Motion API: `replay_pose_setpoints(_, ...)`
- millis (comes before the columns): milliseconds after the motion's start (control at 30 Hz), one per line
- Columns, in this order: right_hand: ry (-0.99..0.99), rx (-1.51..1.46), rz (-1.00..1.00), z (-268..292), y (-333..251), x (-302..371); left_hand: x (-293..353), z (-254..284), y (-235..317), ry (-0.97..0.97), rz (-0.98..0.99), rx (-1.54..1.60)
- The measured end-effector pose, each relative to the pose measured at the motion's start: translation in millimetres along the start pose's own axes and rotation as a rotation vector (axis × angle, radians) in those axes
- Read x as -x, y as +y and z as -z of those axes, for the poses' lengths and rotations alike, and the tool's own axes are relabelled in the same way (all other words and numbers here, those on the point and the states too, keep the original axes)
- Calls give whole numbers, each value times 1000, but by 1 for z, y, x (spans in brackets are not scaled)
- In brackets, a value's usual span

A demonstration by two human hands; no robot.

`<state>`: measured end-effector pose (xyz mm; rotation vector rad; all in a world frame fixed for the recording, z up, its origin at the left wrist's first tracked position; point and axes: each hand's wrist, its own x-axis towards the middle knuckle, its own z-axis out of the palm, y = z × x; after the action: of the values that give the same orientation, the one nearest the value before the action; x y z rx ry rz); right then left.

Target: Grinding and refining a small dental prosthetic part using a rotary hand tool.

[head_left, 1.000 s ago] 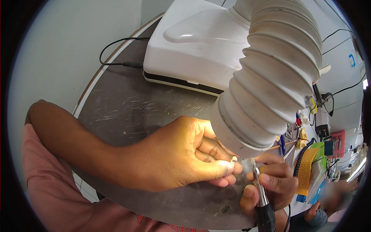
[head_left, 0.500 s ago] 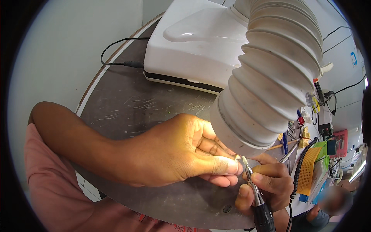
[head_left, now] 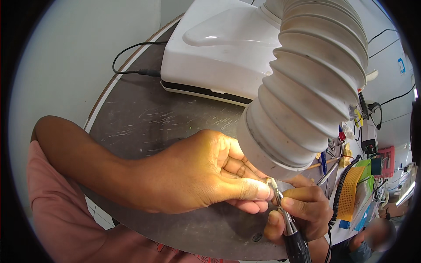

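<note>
Between the thumb and fingers of my left hand (head_left: 228,179) is pinched a small pale curved piece (head_left: 269,180), mostly covered by the fingertips. My right hand (head_left: 307,206) grips a rotary handpiece (head_left: 289,224) with a silver front and a black rear, held like a pen. Its pale bit (head_left: 274,184) points up and lies against or right beside the small piece; whether they touch I cannot tell. The open end of a white ribbed suction hose (head_left: 302,96) hangs just above both hands.
A white machine (head_left: 219,48) with a black cable stands on the grey table (head_left: 144,105). To the right lie hand tools, a coiled black cord (head_left: 342,186), a yellow perforated basket (head_left: 352,193) and a green container. Another person (head_left: 372,241) sits at the far right.
The handpiece has shifted slightly left and its bit has come closer to the small piece. My left hand has hardly moved.
</note>
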<state>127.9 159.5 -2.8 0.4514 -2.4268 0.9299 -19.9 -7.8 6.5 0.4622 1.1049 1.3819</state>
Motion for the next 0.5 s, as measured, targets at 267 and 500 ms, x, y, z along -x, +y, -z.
replay_pose_setpoints(267, -6, 5, 1, 1, 0, -1, -1, 0, -1, -3, 4, 21)
replay_pose_setpoints(500, 30, -60, 18, -1, 3, 0, -1, 1, -1, -19, -26, 28)
